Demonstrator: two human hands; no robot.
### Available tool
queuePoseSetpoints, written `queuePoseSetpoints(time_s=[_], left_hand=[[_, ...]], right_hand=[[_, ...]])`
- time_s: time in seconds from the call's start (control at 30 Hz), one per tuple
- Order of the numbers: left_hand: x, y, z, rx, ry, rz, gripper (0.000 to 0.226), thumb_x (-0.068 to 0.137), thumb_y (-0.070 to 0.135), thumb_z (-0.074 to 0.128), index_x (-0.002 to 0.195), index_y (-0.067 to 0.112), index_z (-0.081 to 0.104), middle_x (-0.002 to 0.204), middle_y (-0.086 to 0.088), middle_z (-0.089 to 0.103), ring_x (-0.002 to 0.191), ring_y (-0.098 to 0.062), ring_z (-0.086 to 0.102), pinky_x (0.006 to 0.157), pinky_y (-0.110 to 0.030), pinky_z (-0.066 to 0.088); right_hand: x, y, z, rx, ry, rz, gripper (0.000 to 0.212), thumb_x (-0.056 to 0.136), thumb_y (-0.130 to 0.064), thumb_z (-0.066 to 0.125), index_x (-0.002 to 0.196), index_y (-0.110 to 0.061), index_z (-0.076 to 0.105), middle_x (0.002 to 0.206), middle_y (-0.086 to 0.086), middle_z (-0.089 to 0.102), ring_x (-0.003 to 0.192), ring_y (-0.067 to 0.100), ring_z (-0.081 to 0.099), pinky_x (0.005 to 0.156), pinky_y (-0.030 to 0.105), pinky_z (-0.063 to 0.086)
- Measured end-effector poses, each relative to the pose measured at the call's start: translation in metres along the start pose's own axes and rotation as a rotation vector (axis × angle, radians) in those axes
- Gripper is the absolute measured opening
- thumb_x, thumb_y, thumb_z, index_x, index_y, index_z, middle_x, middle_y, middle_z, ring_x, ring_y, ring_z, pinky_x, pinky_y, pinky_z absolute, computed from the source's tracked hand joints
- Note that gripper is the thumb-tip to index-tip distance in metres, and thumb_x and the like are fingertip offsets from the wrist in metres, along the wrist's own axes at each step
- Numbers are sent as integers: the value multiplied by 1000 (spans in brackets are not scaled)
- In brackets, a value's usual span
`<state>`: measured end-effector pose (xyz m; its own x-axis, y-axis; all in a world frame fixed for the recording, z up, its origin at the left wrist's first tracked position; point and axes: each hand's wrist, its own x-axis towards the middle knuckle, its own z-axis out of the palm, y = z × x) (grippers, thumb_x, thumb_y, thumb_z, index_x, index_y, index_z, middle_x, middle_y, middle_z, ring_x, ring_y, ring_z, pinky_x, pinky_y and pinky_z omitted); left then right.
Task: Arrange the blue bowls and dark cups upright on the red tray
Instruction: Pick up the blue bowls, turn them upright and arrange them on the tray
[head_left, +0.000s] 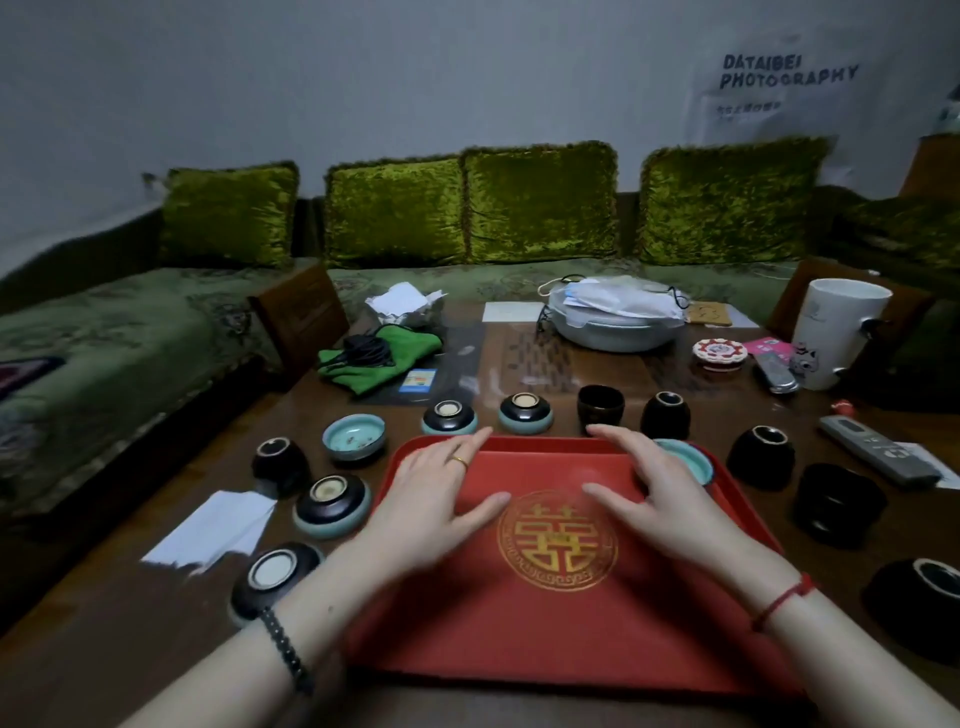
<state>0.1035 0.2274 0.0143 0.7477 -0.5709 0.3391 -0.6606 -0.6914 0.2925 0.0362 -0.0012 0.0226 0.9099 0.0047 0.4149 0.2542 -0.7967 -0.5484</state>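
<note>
A red tray (519, 639) with a gold emblem lies in front of me. My left hand (441, 488) and my right hand (654, 483) hover open over its far half, holding nothing. One blue bowl (688, 457) stands upright in the tray's far right corner, partly hidden by my right hand. Around the tray on the table, an upright blue bowl (354, 439) sits at the left, with several bowls upside down, such as one at the near left (332, 505). An upright dark cup (601, 407) stands beyond the tray, and several dark cups lie inverted at the right, one of them (761, 454) close to the tray.
White paper (213, 527) lies left of the tray. Farther back are a green cloth (379, 358), a lidded pale dish (618, 317), a white mug (836, 332) and two remotes (878, 452). A green sofa with cushions runs behind the table.
</note>
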Motion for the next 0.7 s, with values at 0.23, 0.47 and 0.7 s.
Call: queuePoseSetpoints(time_s=[0.23, 0.47, 0.7], left_hand=[[-51, -49, -49, 72, 106, -89, 69, 82, 47, 56, 139, 18, 30, 140, -3, 46, 130, -19, 40, 109, -35, 30], [-100, -90, -66, 62, 113, -250, 72, 80, 51, 57, 140, 23, 30, 141, -1, 43, 130, -19, 39, 106, -34, 31], [-137, -118, -57, 90, 72, -300, 82, 72, 63, 57, 139, 24, 31, 142, 3, 44, 132, -13, 36, 105, -26, 26]], right_hand=[[12, -56, 42, 76, -66, -116, 57, 76, -28, 70, 127, -21, 45, 127, -5, 51, 115, 1, 43, 93, 6, 25], [18, -100, 86, 116, -141, -208, 57, 77, -26, 69, 128, -19, 44, 128, 1, 53, 110, 2, 43, 93, 7, 26], [18, -126, 131, 133, -229, -246, 61, 76, -33, 68, 130, -21, 41, 128, 1, 53, 117, 9, 47, 94, 8, 26]])
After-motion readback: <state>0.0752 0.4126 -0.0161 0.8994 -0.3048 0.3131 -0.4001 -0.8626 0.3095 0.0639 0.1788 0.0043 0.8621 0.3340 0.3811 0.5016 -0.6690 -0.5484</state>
